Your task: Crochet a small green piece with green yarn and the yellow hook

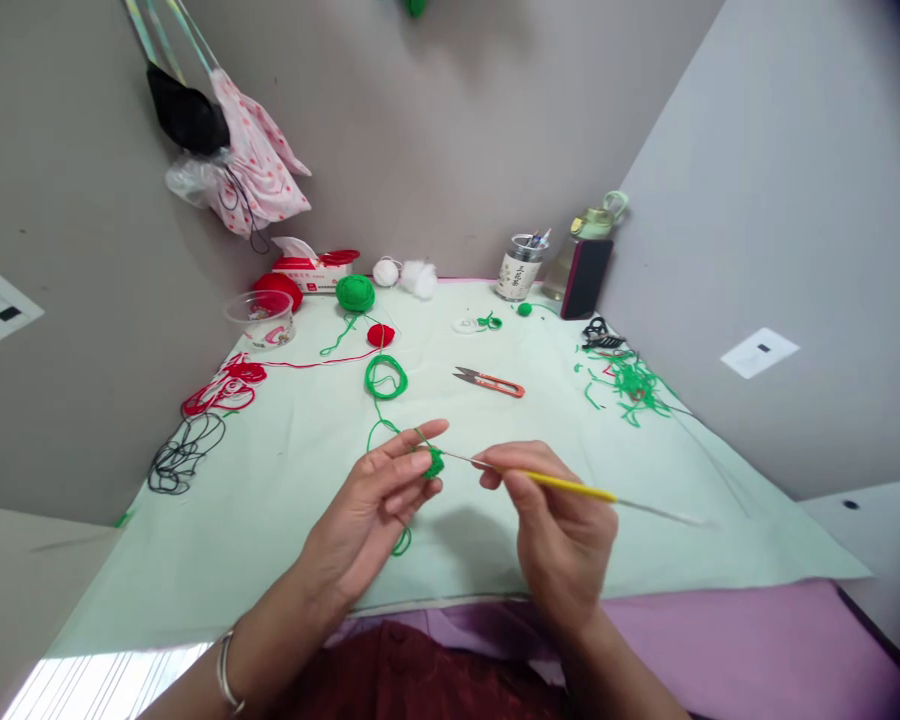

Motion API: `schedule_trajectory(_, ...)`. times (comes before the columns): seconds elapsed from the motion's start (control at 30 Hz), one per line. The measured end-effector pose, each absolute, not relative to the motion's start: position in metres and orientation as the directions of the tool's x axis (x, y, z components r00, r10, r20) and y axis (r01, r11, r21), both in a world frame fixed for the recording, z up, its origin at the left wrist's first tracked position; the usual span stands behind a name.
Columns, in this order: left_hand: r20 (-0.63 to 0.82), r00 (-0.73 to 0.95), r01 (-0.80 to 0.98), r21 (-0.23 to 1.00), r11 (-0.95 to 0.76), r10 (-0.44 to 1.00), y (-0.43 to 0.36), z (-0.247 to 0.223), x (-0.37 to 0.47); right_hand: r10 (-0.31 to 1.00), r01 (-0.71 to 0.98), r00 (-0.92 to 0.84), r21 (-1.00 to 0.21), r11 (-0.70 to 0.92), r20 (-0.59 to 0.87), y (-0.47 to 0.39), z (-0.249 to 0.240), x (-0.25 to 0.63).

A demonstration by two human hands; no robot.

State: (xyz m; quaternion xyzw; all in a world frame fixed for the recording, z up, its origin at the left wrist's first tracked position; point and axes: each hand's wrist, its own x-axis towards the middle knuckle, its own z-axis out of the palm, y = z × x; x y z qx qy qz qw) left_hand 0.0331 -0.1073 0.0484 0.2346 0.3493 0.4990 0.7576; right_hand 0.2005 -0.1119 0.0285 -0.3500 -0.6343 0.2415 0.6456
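Observation:
Pinched between the thumb and fingers of my left hand (379, 495) is a small green crochet piece (433, 463). Green yarn passes over the raised index finger and runs back to a loose green coil (385, 378) on the cloth. My right hand (559, 520) grips a crochet hook (570, 486) by its yellow handle, pen-like. The hook's thin metal tip points left and meets the green piece; whether yarn is caught on it is too small to tell. A green yarn loop (401, 542) hangs below my left hand.
Orange-handled snips (489, 382) lie beyond my hands. At the back stand a green yarn ball (355, 293), a tissue box (315, 273), a pen can (520, 268) and a phone (587, 279) against a bottle. Green scraps (636, 385) lie right; red yarn (225, 388) and black cord (185, 455) lie left.

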Motion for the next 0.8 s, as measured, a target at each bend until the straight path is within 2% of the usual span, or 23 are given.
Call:
schedule_trajectory(0.1, -0.217, 0.175, -0.504, 0.818, 0.277, 0.960, -0.1085, 0.0489, 0.0335, 0.856, -0.064, 0.083, -0.854, 0.516, 0.511, -0.1089, 0.0336, 0.1988)
schedule_trajectory(0.23, -0.148, 0.143, -0.359, 0.914, 0.190, 0.979, -0.1123, 0.0451, 0.0366, 0.859, -0.102, 0.034, -0.853, 0.512, 0.511, -0.1064, 0.0332, 0.1928)
schedule_trajectory(0.4, -0.106, 0.165, -0.364, 0.917, 0.160, 0.981, -0.1131, 0.0436, 0.0357, 0.816, -0.062, -0.002, -0.815, 0.577, 0.578, -0.1098, 0.0338, 0.1936)
schedule_trajectory(0.53, -0.078, 0.206, -0.330, 0.933, 0.144, 0.975, -0.1129, 0.0443, 0.0321, 0.843, -0.063, 0.050, -0.841, 0.537, 0.535, -0.1124, 0.0323, 0.1979)
schedule_trajectory(0.7, -0.065, 0.238, -0.359, 0.921, 0.150, 0.969, -0.1131, 0.0443, 0.0295, 0.916, -0.231, 0.081, -0.887, 0.400, 0.393, -0.1092, 0.0258, 0.1994)
schedule_trajectory(0.8, -0.064, 0.219, -0.390, 0.909, 0.148, 0.974, -0.1133, 0.0449, 0.0301, 0.924, -0.295, 0.080, -0.877, 0.381, 0.374, -0.1083, 0.0252, 0.1961)
